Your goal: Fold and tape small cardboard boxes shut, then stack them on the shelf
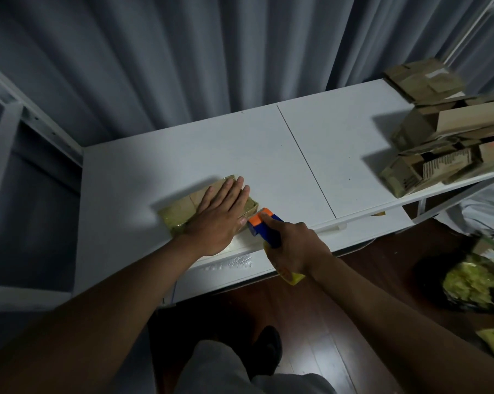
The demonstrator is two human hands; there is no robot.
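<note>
A small cardboard box (pixel 180 210) lies flat on the white table (pixel 268 155), with shiny tape along its left and right ends. My left hand (pixel 221 213) presses down on its top with straight fingers. My right hand (pixel 295 247) grips a blue and orange tape dispenser (pixel 261 224) with a yellowish tape roll, its orange head touching the box's near right edge.
A heap of unfolded and open cardboard boxes (pixel 445 137) fills the table's right end. A white metal shelf frame (pixel 12 115) stands at the left. Grey curtains hang behind. A dark bin with yellowish scraps (pixel 473 280) sits on the wooden floor at the right.
</note>
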